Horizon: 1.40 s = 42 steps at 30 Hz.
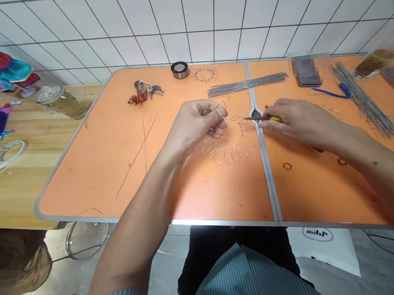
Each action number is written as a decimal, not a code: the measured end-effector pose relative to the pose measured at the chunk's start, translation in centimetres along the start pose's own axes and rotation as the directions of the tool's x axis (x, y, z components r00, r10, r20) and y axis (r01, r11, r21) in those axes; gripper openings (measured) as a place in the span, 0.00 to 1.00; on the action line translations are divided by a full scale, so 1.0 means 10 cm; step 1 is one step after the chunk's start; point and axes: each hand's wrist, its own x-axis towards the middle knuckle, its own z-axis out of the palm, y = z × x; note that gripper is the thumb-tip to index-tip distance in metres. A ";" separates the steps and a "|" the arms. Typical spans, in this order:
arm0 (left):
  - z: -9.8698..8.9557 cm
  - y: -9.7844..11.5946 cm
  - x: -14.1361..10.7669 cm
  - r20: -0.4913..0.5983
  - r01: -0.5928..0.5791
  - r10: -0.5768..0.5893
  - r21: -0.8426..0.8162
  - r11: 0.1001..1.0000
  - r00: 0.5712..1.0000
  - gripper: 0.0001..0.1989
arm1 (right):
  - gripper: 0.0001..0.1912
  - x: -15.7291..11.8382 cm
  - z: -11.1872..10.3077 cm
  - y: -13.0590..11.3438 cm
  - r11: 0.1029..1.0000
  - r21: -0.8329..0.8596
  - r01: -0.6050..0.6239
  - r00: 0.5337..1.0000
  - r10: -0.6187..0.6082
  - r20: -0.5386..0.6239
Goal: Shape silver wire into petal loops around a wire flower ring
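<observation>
The left hand pinches the upper loops of one petalled wire ring, which sits near the middle of the orange surface, just left of its metal centre seam. The right hand grips one yellow-handled tool, its thin dark tip just beside the ring. Near the surface's far edge lie a second, smaller wire ring, one bunch of keys and one dark metal-rimmed cylinder. Three bundles of straight wire lie across the far and right parts, along with one blurred phone and one glass jar. Two tiny wire rings lie near the near edge. Left of the surface, a wooden table carries one drinking glass and one tape roll. White tiles cover the wall behind.
</observation>
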 end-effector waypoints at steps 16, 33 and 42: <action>0.04 -0.04 -0.02 0.051 0.026 -0.025 -0.012 1.000 0.998 0.14 | 0.12 -0.34 -0.21 -0.44 0.950 0.311 0.038 0.960 0.052 -0.275; 0.09 -0.07 -0.02 0.120 0.054 -0.051 -0.017 0.998 0.991 0.07 | 0.05 0.19 -0.20 -0.74 0.811 0.584 0.038 0.989 0.053 -0.139; 0.12 -0.09 -0.03 0.083 0.025 -0.024 -0.014 1.000 0.996 0.08 | 0.07 0.19 -0.15 -0.73 0.829 0.548 0.114 0.975 0.014 -0.224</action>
